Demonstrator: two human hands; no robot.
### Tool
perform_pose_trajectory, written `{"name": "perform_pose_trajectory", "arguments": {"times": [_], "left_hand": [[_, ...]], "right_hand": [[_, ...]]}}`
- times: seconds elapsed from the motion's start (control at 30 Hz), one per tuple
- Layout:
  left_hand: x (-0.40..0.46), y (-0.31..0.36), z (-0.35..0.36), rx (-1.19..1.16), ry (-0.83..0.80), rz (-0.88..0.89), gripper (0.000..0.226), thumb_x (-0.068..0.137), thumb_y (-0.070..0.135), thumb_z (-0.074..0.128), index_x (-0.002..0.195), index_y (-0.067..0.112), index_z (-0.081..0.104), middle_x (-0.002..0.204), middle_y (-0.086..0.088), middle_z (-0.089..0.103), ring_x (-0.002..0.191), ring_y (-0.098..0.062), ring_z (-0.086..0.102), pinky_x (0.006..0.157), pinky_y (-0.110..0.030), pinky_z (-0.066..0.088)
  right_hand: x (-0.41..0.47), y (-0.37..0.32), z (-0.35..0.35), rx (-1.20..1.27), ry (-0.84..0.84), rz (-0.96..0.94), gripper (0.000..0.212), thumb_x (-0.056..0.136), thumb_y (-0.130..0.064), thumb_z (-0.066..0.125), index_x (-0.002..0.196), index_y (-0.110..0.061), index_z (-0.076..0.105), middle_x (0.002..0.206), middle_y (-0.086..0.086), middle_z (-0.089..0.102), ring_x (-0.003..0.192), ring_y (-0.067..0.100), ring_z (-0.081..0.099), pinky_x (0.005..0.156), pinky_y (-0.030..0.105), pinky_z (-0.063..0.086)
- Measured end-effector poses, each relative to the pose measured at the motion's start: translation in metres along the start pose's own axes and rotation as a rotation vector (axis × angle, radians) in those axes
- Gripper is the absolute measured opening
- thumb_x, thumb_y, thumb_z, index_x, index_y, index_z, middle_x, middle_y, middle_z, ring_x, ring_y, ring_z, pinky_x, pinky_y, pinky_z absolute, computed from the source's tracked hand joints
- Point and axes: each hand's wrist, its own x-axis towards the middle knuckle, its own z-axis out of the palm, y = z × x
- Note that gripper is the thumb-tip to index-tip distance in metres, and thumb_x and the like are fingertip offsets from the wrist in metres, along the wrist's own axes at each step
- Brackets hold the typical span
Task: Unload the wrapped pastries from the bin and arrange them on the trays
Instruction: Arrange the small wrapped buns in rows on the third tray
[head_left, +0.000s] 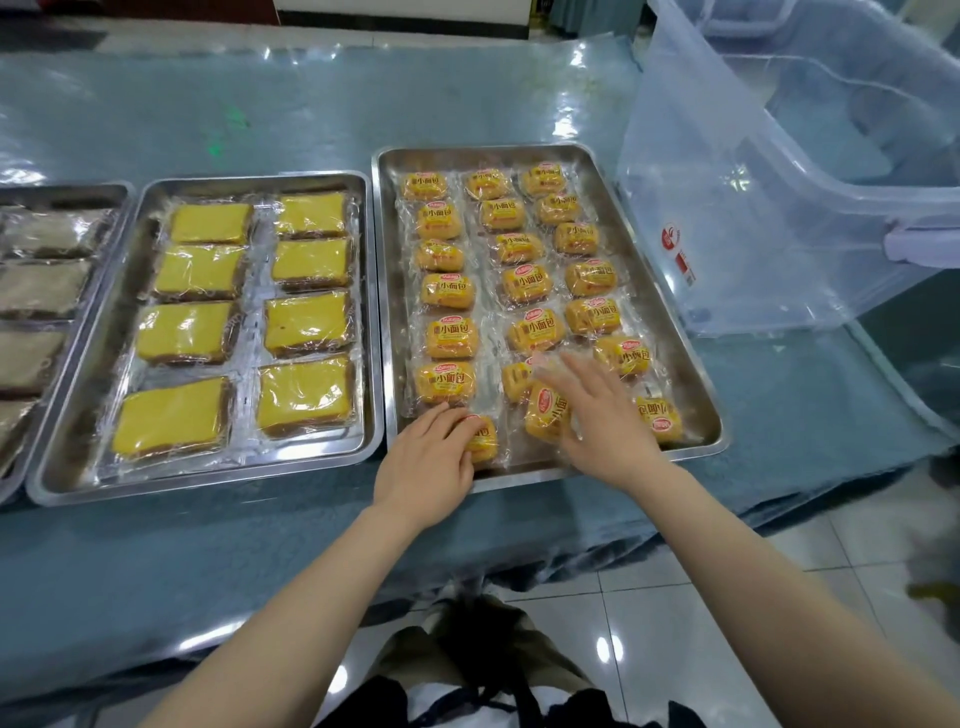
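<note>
A steel tray at the right holds three columns of small wrapped orange buns. My left hand rests on a wrapped bun at the tray's near-left corner, fingers curled over it. My right hand hovers, blurred, with fingers spread over the near end of the middle column, touching a tilted bun. Another bun lies turned around at the near right. The clear plastic bin stands tipped to the right of the tray; I see no pastries in it.
A middle steel tray carries two columns of wrapped yellow cake slices. A third tray with brownish wrapped pastries is cut off at the left. All stand on a blue table under clear plastic. Tiled floor lies below right.
</note>
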Motion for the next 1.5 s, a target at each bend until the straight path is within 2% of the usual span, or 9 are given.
{"name": "perform_pose_trajectory", "arguments": {"times": [0.13,0.4,0.63,0.83,0.97,1.13,1.2,1.37,1.5], "left_hand": [[-0.001,0.000,0.000,-0.013,-0.002,0.002,0.045,0.093,0.025,0.043,0.138,0.027,0.043,0.144,0.004,0.043,0.138,-0.019,0.028,0.113,-0.032,0.021],[0.000,-0.001,0.001,-0.012,0.010,0.006,0.045,0.093,0.025,0.043,0.138,0.027,0.044,0.143,0.005,0.044,0.137,-0.018,0.030,0.112,-0.030,0.019],[0.000,-0.001,0.001,-0.005,0.008,0.009,0.044,0.094,0.026,0.042,0.138,0.027,0.043,0.143,0.006,0.043,0.138,-0.018,0.028,0.113,-0.031,0.018],[0.001,0.000,0.001,-0.011,0.016,0.005,0.043,0.093,0.025,0.044,0.136,0.025,0.046,0.142,0.004,0.046,0.137,-0.020,0.031,0.112,-0.033,0.023],[0.001,-0.003,0.004,-0.009,0.022,0.005,0.044,0.093,0.025,0.044,0.137,0.027,0.044,0.142,0.005,0.045,0.137,-0.019,0.029,0.112,-0.031,0.021],[-0.001,-0.005,0.005,-0.040,0.041,0.014,0.045,0.093,0.024,0.047,0.138,0.028,0.044,0.146,0.005,0.041,0.139,-0.018,0.027,0.113,-0.031,0.018],[-0.001,-0.004,0.004,-0.078,0.041,0.011,0.048,0.094,0.027,0.047,0.141,0.031,0.039,0.150,0.008,0.033,0.141,-0.016,0.022,0.113,-0.030,0.014],[0.005,0.008,-0.001,-0.172,0.080,-0.063,0.049,0.094,0.026,0.049,0.141,0.027,0.038,0.151,0.006,0.032,0.142,-0.014,0.017,0.115,-0.032,0.007],[0.023,0.038,-0.002,-0.163,0.082,-0.112,0.050,0.093,0.032,0.047,0.142,0.028,0.036,0.151,0.003,0.032,0.143,-0.015,0.013,0.114,-0.037,-0.002]], "right_hand": [[-0.002,0.002,0.008,-0.017,-0.078,0.047,0.032,0.084,-0.025,0.064,0.115,-0.035,0.058,0.149,-0.006,0.029,0.136,0.025,0.027,0.101,0.043,0.038],[-0.006,0.003,0.015,0.304,0.046,0.440,0.042,0.075,-0.057,0.068,0.105,-0.028,0.059,0.124,0.001,0.043,0.092,0.015,0.049,0.080,0.028,0.043],[-0.015,-0.003,0.025,0.008,0.172,0.116,0.039,0.091,-0.046,0.052,0.124,-0.027,0.058,0.136,0.003,0.045,0.123,0.025,0.042,0.098,0.044,0.040],[-0.027,0.010,0.036,-0.149,-0.189,-0.073,0.055,0.097,-0.055,0.015,0.149,-0.038,0.007,0.158,-0.011,-0.001,0.146,0.016,-0.003,0.115,0.039,0.008],[-0.022,0.008,0.026,-0.075,-0.269,-0.057,0.057,0.097,-0.056,0.023,0.149,-0.039,0.008,0.158,-0.013,-0.003,0.145,0.019,-0.005,0.115,0.043,0.009],[-0.039,0.020,0.022,0.354,0.189,0.123,0.034,0.092,-0.028,0.057,0.126,-0.030,0.056,0.138,-0.010,0.043,0.124,0.008,0.037,0.105,0.033,0.034],[-0.042,0.042,0.013,0.345,0.310,0.270,0.027,0.089,-0.021,0.060,0.115,-0.028,0.063,0.124,-0.009,0.050,0.111,0.004,0.038,0.097,0.028,0.037],[-0.027,0.093,-0.012,0.125,0.036,0.296,0.047,0.085,-0.022,0.061,0.131,-0.021,0.053,0.138,0.000,0.050,0.127,0.024,0.041,0.108,0.037,0.033],[-0.019,0.099,-0.018,0.030,-0.115,0.263,0.057,0.083,-0.038,0.060,0.137,-0.028,0.046,0.130,0.001,0.054,0.117,0.026,0.043,0.097,0.038,0.040]]}}
